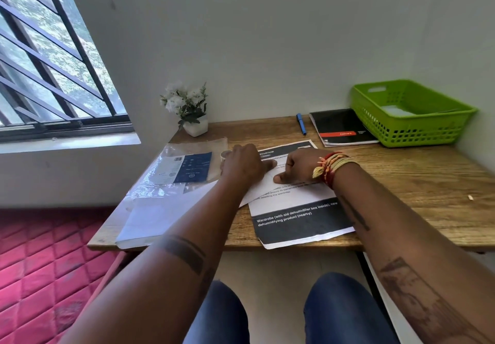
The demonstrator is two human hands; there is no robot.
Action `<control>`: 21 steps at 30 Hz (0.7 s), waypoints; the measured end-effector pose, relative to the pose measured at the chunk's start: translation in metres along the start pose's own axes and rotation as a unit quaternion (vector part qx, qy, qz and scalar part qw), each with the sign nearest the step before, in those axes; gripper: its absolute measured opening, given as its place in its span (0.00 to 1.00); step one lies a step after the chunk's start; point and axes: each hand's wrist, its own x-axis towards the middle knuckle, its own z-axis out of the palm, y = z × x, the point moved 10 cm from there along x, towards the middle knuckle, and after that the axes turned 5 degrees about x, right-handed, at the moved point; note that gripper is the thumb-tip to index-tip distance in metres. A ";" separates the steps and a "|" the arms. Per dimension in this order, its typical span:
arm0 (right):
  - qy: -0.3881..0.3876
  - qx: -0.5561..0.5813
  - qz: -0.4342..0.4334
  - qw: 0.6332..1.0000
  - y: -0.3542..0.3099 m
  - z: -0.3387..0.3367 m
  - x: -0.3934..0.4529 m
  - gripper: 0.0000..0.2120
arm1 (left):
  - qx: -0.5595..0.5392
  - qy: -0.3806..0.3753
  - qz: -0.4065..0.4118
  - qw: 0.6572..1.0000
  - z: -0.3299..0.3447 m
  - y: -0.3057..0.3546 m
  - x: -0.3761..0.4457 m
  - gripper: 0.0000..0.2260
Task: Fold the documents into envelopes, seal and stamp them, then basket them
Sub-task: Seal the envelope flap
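Item: white paper envelope (261, 187), pinned flat on the printed white document sheet (294, 201). Left hand (245, 165) pressed it with relaxed fingers; right hand (297, 166), fingers curled, thumb down. Long axis ran diagonally beneath both hands. Green plastic basket (412, 132) sat well beyond, nearer the right hand.

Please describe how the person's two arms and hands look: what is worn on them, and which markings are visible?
Both forearms are bare, with no sleeves. The left hand wears nothing; its forearm has a dark band tattoo. The right hand has red and yellow threads tied round the wrist, and its forearm bears dark tattoos.
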 end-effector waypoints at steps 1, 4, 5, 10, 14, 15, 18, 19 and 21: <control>0.001 0.005 0.001 1.000 0.000 -0.001 -0.001 0.27 | 0.012 0.001 -0.002 1.000 -0.001 -0.001 -0.002 0.27; -0.002 0.019 0.003 1.000 -0.001 -0.001 -0.005 0.25 | 0.009 0.002 0.003 1.000 -0.003 0.000 -0.008 0.26; -0.001 0.022 0.003 1.000 -0.001 -0.001 -0.006 0.25 | -0.010 0.002 0.001 1.000 -0.003 0.000 -0.008 0.24; 0.014 0.087 0.000 0.996 0.002 -0.004 -0.013 0.22 | -0.082 0.000 0.006 0.997 -0.009 0.004 -0.011 0.15; 0.024 0.267 0.008 0.963 0.019 -0.013 -0.023 0.16 | -0.198 0.023 0.038 0.979 -0.030 0.018 -0.015 0.14; 0.021 0.313 0.006 0.949 0.021 -0.014 -0.025 0.10 | -0.232 0.022 0.045 0.971 -0.037 0.023 -0.018 0.13; 0.042 0.452 0.022 0.891 0.027 -0.018 -0.037 0.06 | -0.290 0.060 0.068 0.953 -0.067 0.043 -0.032 0.12; 0.063 0.496 0.025 0.866 0.029 -0.023 -0.041 0.09 | -0.285 0.105 0.072 0.950 -0.083 0.047 -0.038 0.11; 0.118 0.559 0.007 0.820 0.028 -0.040 -0.053 0.12 | -0.240 0.230 0.074 0.940 -0.120 0.055 -0.057 0.10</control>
